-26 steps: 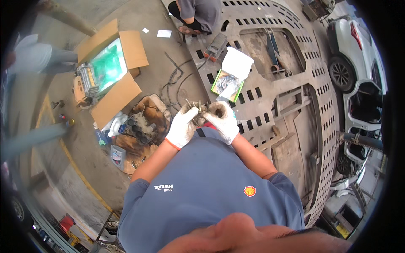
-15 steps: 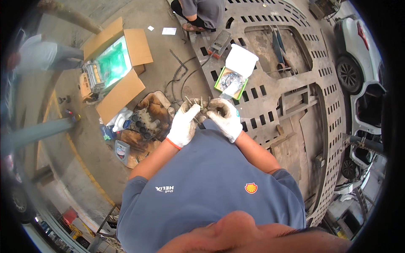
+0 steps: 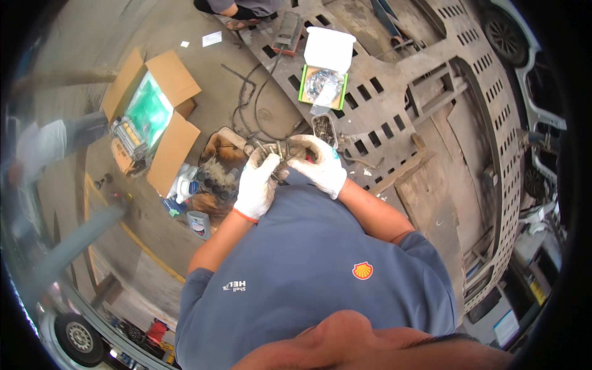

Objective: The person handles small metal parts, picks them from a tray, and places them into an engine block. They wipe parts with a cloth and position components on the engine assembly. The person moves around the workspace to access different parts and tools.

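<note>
Person's standing over the clutter, both gloved hands up front of the chest, nearly touching. Left hand (image 3: 256,180) is pinched closed on a few thin metal pins (image 3: 271,150), which sit between the two hands; fingers block part of them, so can't count. Right hand (image 3: 322,168) has its fingers curled in against the same cluster; can't tell if it actually grips anything. Metal tray (image 3: 335,134) of small dark bits sits just beyond the right hand, on the edge of the slotted steel platform (image 3: 379,74). Past it, a green box with its white lid (image 3: 328,48) open, clear bag of parts (image 3: 322,85) inside. Pedal-like grey unit (image 3: 288,31) farther up, black cable (image 3: 269,83) looping over the floor in front of the hands. Off to the left: greasy engine part (image 3: 217,179) on the ground, white jug (image 3: 184,187) and grey bottle (image 3: 198,224) beside it, big carton (image 3: 174,77) standing open, green wrap (image 3: 150,112) inside. Crouching co-worker (image 3: 243,9) at the top, cut off by the view's edge.
</note>
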`<action>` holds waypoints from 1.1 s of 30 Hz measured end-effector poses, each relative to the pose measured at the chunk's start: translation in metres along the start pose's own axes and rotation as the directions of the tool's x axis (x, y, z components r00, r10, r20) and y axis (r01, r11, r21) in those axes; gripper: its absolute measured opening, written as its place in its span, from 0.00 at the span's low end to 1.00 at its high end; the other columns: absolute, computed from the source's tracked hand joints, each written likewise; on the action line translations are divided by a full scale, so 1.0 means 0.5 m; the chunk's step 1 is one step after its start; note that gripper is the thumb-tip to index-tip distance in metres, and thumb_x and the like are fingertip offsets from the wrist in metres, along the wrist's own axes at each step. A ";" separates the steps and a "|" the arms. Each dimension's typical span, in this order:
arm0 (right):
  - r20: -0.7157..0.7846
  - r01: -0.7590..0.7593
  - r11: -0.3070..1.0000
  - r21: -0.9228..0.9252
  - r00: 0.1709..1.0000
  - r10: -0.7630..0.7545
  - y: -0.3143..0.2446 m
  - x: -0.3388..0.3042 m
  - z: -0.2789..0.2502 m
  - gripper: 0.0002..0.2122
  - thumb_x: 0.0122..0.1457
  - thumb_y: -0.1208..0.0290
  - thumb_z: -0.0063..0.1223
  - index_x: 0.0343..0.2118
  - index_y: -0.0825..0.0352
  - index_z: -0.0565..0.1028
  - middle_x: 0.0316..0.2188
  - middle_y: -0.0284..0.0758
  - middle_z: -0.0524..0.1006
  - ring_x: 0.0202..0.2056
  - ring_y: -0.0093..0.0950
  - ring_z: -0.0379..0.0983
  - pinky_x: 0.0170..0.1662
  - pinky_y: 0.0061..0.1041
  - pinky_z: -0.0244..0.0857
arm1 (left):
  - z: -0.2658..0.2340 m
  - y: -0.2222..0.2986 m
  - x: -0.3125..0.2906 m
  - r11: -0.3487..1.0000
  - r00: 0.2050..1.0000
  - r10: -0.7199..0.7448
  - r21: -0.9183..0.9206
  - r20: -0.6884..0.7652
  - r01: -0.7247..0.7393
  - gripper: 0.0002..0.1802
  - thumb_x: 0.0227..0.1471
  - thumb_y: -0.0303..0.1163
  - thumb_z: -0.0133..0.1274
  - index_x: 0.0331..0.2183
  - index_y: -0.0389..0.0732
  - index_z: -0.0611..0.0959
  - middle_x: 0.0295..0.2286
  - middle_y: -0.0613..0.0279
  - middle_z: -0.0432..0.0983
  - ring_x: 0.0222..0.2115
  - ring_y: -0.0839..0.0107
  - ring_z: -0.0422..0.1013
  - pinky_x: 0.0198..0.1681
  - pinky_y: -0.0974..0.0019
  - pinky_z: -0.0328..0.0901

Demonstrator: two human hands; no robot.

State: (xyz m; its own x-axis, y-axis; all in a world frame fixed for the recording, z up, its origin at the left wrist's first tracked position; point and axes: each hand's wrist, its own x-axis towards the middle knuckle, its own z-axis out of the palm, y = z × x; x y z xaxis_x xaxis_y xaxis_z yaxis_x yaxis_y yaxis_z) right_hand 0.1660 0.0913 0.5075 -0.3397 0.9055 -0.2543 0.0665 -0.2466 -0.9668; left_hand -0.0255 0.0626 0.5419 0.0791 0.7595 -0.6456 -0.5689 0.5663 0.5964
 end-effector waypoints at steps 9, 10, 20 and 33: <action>-0.011 0.152 0.986 -0.065 0.988 -0.153 0.017 -0.029 -0.028 0.13 0.59 0.73 0.65 0.46 0.69 0.79 0.44 0.38 0.78 0.45 0.29 0.79 0.51 0.28 0.73 | 0.017 -0.021 0.019 0.997 0.997 -0.079 0.023 -0.001 0.079 0.15 0.65 0.30 0.54 0.52 0.42 0.75 0.42 0.65 0.79 0.38 0.74 0.77 0.38 0.70 0.73; -0.027 0.154 0.987 -0.055 0.987 -0.156 0.020 -0.030 -0.026 0.12 0.59 0.73 0.65 0.44 0.69 0.79 0.43 0.38 0.78 0.45 0.29 0.79 0.50 0.28 0.73 | 0.019 -0.021 0.020 0.995 0.996 -0.094 0.024 -0.008 0.094 0.15 0.64 0.30 0.54 0.51 0.42 0.75 0.42 0.66 0.78 0.38 0.74 0.76 0.38 0.69 0.73; -0.090 0.123 0.982 -0.141 0.987 -0.137 0.060 -0.056 -0.016 0.10 0.58 0.71 0.65 0.41 0.67 0.80 0.43 0.40 0.78 0.46 0.34 0.78 0.50 0.30 0.72 | 0.009 -0.049 0.028 0.987 0.987 -0.161 -0.007 -0.030 0.161 0.17 0.63 0.32 0.56 0.52 0.41 0.75 0.42 0.65 0.78 0.39 0.74 0.76 0.39 0.68 0.73; -0.088 0.103 0.993 -0.059 0.990 -0.108 0.066 -0.080 -0.015 0.10 0.58 0.73 0.64 0.42 0.67 0.80 0.42 0.38 0.79 0.42 0.30 0.79 0.46 0.27 0.72 | 0.001 -0.074 0.015 0.988 0.990 -0.137 0.066 -0.032 0.139 0.15 0.63 0.30 0.55 0.51 0.38 0.76 0.42 0.63 0.78 0.38 0.74 0.76 0.40 0.67 0.74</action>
State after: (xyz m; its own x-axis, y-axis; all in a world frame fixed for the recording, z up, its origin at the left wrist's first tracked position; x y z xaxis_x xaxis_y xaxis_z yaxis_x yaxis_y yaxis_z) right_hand 0.1887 0.0496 0.4856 -0.2612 0.9537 -0.1492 0.0861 -0.1309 -0.9876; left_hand -0.0035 0.0478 0.5153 0.1297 0.6643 -0.7361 -0.4973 0.6858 0.5313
